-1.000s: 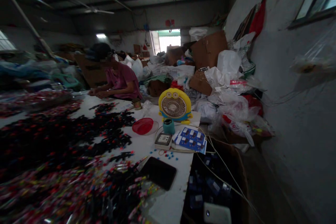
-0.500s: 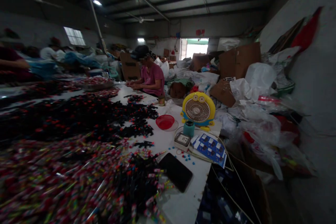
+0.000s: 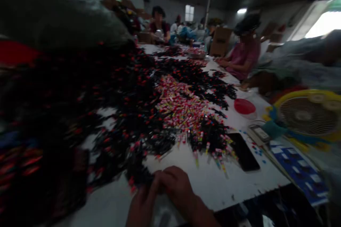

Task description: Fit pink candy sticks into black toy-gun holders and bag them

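Note:
Near the front edge of the white table, my left hand point(image 3: 144, 200) and my right hand point(image 3: 177, 186) meet with fingertips together. The fingers of both are closed in a pinch. Whatever lies between them is too dark and blurred to name. Just beyond my fingertips is a heap of small black gun-shaped plastic pieces point(image 3: 141, 168) with orange-red tips. Farther off, a pile of small pink, white and yellow tubes point(image 3: 183, 108) spreads across the middle of the table.
To the right lie a black phone point(image 3: 243, 152), a red basket point(image 3: 244, 106) and blue printed cards point(image 3: 298, 170). A yellow fan point(image 3: 309, 113) stands behind them. A person in a pink shirt point(image 3: 243, 56) sits on the far right side, and another person point(image 3: 160, 30) at the far end.
The view has swung left and down, blurring the picture. Both my hands have come into sight at the bottom. The phone, basket and fan now appear farther right.

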`<action>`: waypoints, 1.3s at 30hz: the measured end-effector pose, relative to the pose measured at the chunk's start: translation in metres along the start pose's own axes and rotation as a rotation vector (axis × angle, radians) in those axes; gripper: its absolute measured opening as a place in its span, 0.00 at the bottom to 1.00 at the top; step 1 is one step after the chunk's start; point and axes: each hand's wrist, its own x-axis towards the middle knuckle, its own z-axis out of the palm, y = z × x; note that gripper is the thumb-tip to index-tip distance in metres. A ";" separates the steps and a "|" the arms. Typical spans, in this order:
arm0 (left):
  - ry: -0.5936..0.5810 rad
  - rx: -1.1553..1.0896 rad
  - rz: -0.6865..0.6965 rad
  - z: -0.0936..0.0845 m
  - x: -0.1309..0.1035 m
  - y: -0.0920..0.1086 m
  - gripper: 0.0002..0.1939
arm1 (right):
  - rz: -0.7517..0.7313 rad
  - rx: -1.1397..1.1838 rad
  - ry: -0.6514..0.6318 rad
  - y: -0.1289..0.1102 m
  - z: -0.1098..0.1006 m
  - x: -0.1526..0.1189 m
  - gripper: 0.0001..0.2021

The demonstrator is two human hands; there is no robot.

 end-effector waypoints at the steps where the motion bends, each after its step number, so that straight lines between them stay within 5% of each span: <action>1: 0.005 -0.034 -0.051 0.001 -0.002 -0.002 0.23 | -0.012 0.022 -0.039 -0.004 -0.004 -0.002 0.14; 3: -0.049 -0.291 -0.165 0.003 -0.002 -0.004 0.23 | 0.045 0.130 -0.108 -0.007 -0.009 -0.005 0.16; 6: -0.027 -0.543 -0.243 0.003 -0.001 -0.008 0.23 | 0.330 0.232 -0.177 -0.004 -0.013 -0.007 0.16; 11: 0.004 -0.631 -0.267 -0.004 -0.003 -0.013 0.21 | 0.653 0.337 -0.277 -0.005 -0.019 -0.008 0.16; 15: 0.046 -0.595 -0.263 -0.005 -0.002 -0.014 0.17 | 0.709 0.485 -0.319 -0.012 -0.024 -0.012 0.10; 19: 0.042 -0.572 -0.257 -0.003 -0.003 -0.014 0.13 | 0.784 0.497 -0.192 -0.019 -0.021 -0.018 0.11; 39: 0.102 -0.463 -0.260 -0.004 -0.006 -0.015 0.12 | 0.679 0.307 -0.165 -0.026 -0.013 -0.020 0.08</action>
